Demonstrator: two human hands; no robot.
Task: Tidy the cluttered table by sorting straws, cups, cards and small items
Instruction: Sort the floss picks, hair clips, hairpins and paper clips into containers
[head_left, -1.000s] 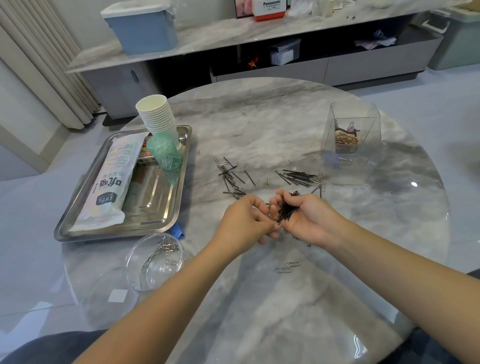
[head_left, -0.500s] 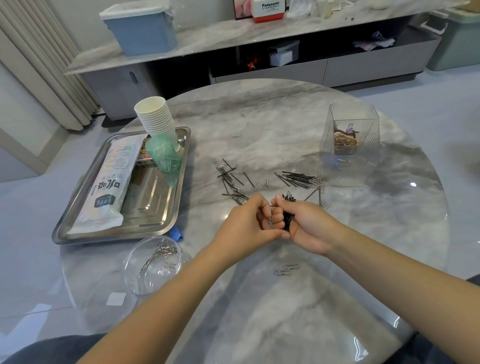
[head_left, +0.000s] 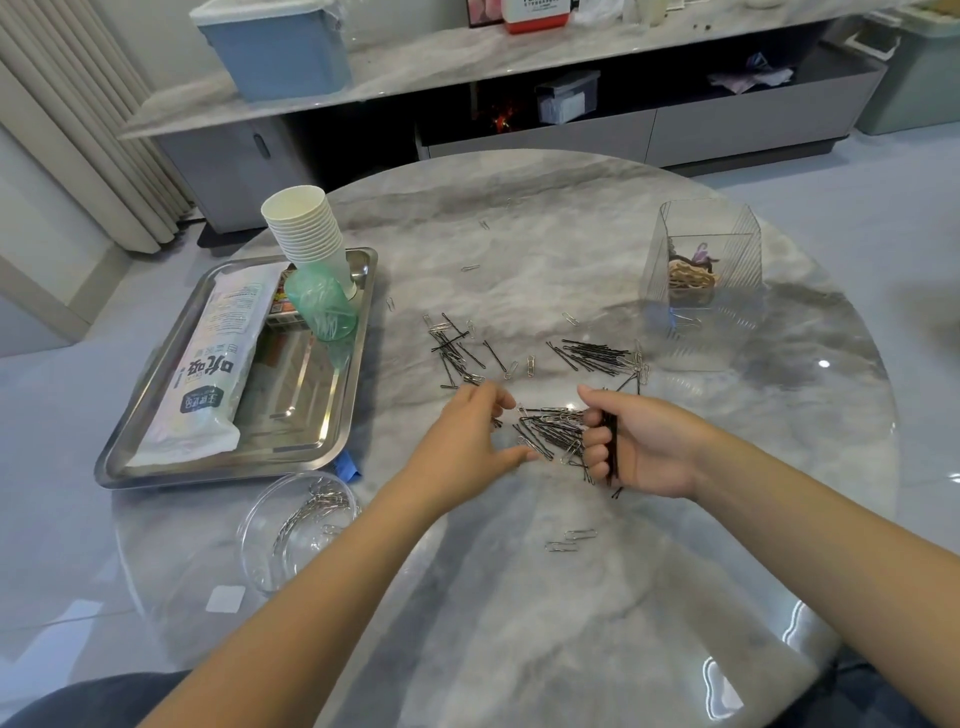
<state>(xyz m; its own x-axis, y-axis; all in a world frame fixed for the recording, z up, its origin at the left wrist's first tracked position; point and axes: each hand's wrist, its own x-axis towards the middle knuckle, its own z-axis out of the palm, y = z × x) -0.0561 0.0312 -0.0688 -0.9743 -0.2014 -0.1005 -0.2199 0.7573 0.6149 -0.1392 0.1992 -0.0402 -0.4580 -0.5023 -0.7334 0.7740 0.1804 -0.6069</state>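
Note:
My right hand (head_left: 644, 447) grips a bundle of black hairpins (head_left: 612, 451), fingers curled round it. My left hand (head_left: 467, 436) hovers just left of a mixed heap of hairpins and paper clips (head_left: 550, 434) that lies between the two hands, its fingers loosely spread and holding nothing. Two more piles of hairpins and clips lie farther back, one at the left (head_left: 460, 353) and one at the right (head_left: 597, 356). A clear round dish (head_left: 291, 525) at the near left holds paper clips.
A steel tray (head_left: 332, 415) at the left carries a straw packet (head_left: 208, 374), a stack of paper cups (head_left: 306, 228) and a green plastic cup (head_left: 319, 304). A clear square holder (head_left: 701, 249) with rubber bands stands at the right. Two loose clips (head_left: 571, 540) lie near me.
My hands were pressed together over the hairpins and have drawn apart. The left hand has let go and opened, and the heap now shows on the table between them.

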